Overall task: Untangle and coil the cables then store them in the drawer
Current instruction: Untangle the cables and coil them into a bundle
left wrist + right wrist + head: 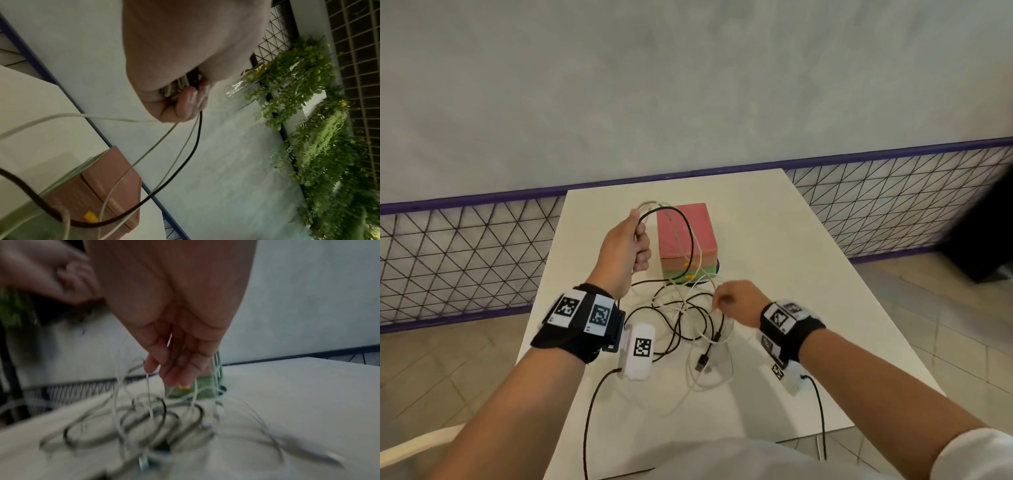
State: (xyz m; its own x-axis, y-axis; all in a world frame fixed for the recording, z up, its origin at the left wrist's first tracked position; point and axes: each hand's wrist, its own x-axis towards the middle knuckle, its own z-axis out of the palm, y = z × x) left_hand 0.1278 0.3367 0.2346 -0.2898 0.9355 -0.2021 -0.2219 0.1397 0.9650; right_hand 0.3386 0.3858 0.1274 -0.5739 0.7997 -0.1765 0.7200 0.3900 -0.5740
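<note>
The left hand point(624, 246) is raised above the middle of the white counter point(774, 240), fingers curled round a gathered bunch of thin white cables point(144, 141) and one black braided cable point(690, 236). From that fist the strands arc over the small pink-and-green drawer box with yellow pulls point(686, 241) and drop into the loose tangle point(688, 322) lying toward the counter's near edge. The right hand point(736, 301) hangs low over the right side of that tangle, fingertips pressed together on what looks like a single white strand; the right wrist view is too blurred to confirm. The tangle lies directly below and left of the right hand, which is nearer. The drawers appear closed, behind the tangle.
</note>
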